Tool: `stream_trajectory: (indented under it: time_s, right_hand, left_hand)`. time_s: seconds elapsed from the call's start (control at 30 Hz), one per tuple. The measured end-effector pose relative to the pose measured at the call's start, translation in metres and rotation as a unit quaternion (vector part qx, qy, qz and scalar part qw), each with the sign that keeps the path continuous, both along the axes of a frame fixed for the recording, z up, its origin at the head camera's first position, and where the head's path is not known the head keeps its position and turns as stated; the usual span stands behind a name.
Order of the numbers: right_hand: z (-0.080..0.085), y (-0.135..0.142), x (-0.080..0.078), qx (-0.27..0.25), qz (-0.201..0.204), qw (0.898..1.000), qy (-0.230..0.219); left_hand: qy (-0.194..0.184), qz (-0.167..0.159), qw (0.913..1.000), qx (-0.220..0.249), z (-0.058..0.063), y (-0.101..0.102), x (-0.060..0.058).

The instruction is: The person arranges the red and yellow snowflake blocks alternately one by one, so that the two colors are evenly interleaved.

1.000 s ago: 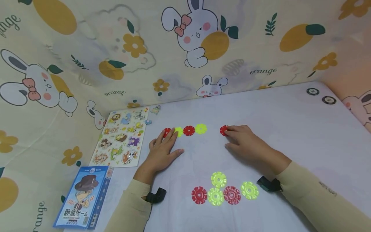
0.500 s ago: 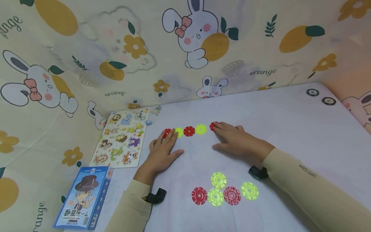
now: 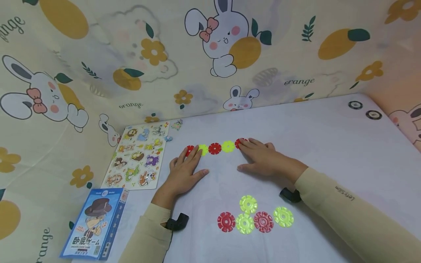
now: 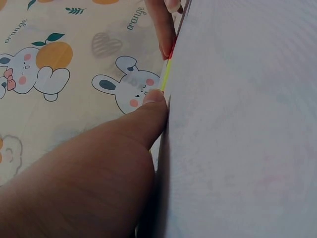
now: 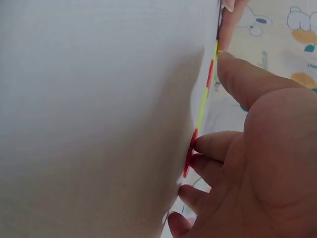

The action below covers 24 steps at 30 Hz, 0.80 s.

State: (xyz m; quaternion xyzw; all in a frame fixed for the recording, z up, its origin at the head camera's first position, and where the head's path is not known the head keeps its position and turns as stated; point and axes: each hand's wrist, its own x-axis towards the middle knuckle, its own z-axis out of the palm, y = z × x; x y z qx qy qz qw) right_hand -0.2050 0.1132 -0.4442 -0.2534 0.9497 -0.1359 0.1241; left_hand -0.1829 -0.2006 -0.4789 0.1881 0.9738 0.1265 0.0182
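Observation:
A row of flat notched plastic discs lies on the table in the head view, red and yellow-green by turns. My left hand [image 3: 185, 175] rests with spread fingers on its left end, touching a red disc [image 3: 189, 149] and a yellow-green disc [image 3: 204, 150]. To the right come a red disc [image 3: 215, 148] and a yellow-green disc [image 3: 228, 146]. Extended fingertips of my right hand [image 3: 264, 157] press a red disc [image 3: 240, 142] at the right end, partly covering it. The right wrist view shows those fingertips on this red disc [image 5: 190, 153], edge-on, beside a yellow-green one [image 5: 202, 108].
Nearer me lie more discs, among them a red one [image 3: 226, 221] and a yellow-green one [image 3: 283, 216]. An animal sticker board [image 3: 135, 157] and a blue game box [image 3: 93, 224] are at left. Two dark rings [image 3: 374, 115] sit at the far right corner.
My right hand has slid its red disc leftward along the table, up to the yellow-green disc of the row. The left hand stays where it was.

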Motion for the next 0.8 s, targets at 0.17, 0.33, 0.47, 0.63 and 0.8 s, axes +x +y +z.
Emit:
stream_trajectory:
  time_s: [0.17, 0.33, 0.47, 0.63, 0.8]
  right_hand:
    - [0.000, -0.001, 0.001, -0.006, -0.006, 1.000, -0.008]
    - [0.002, 0.005, 0.006, -0.109, -0.032, 0.993, -0.034]
    - [0.010, 0.019, 0.020, -0.261, -0.047, 0.960, -0.087]
    - [0.013, 0.035, 0.047, -0.372, -0.032, 0.914, -0.160]
    - [0.007, 0.040, 0.078, -0.360, 0.014, 0.909, -0.208]
  left_hand:
    - [-0.002, 0.002, 1.0000, 0.000, -0.001, 0.000, 0.001]
    - [-0.005, 0.002, 1.0000, -0.002, -0.002, 0.000, 0.002]
    - [-0.008, -0.001, 1.0000, -0.001, -0.001, 0.001, 0.001]
    - [-0.003, -0.001, 1.0000, -0.003, 0.001, 0.001, 0.000]
    - [-0.005, 0.003, 1.0000, -0.003, 0.001, 0.001, 0.000]
